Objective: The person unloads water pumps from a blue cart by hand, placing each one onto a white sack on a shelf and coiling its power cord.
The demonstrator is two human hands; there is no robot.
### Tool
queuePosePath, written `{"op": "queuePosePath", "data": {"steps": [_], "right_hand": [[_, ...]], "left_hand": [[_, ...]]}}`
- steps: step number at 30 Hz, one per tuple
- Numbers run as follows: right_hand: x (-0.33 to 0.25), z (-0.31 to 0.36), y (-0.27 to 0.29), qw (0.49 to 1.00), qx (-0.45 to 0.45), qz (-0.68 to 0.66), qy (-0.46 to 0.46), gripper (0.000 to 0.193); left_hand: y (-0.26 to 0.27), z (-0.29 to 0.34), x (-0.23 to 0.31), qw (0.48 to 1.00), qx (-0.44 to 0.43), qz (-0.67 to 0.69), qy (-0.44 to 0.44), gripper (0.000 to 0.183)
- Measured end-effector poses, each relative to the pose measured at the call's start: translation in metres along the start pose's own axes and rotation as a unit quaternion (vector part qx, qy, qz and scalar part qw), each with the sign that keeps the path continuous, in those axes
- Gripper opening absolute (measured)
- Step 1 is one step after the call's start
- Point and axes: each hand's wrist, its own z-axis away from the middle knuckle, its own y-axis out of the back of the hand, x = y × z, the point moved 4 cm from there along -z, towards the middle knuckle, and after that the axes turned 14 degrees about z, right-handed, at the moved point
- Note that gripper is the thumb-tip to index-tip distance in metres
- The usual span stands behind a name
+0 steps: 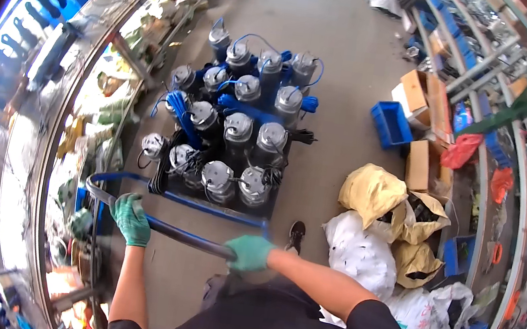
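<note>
My left hand (pixel 131 219), in a green glove, is wrapped round the left part of a curved cart handle (pixel 183 235). Further right, my right hand (pixel 248 252), gloved the same way, closes on the same bar. The handle has a dark grip and blue ends that join a flat cart (pixel 216 210) with a blue edge. Standing upright on the cart are several silver-topped cylindrical pumps (pixel 218 178), with black and blue cables. A coil of blue cable (pixel 183 119) lies across some of them. Their lower parts are mostly hidden.
Shelving crowded with parts (pixel 90 127) runs close along the left. On the right stand metal racks (pixel 486 189), a blue bin (pixel 391 124), cardboard boxes (pixel 420 165), and white and yellow sacks (pixel 360 252). Grey floor (pixel 353 56) stretches ahead between the two sides.
</note>
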Motion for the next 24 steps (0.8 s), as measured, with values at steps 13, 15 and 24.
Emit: {"op": "queuePosePath", "data": {"steps": [13, 15, 24], "right_hand": [[0.137, 0.031, 0.089, 0.991, -0.062, -0.118, 0.035, 0.051], [0.202, 0.056, 0.105, 0.991, 0.018, -0.128, -0.032, 0.048], [0.369, 0.159, 0.172, 0.952, 0.145, -0.141, -0.232, 0.038]], "left_hand": [[-0.050, 0.050, 0.032, 0.961, -0.002, -0.087, 0.263, 0.028], [-0.048, 0.051, 0.035, 0.958, -0.016, -0.110, 0.263, 0.024], [-0.051, 0.044, 0.052, 0.952, 0.009, -0.123, 0.281, 0.014]]}}
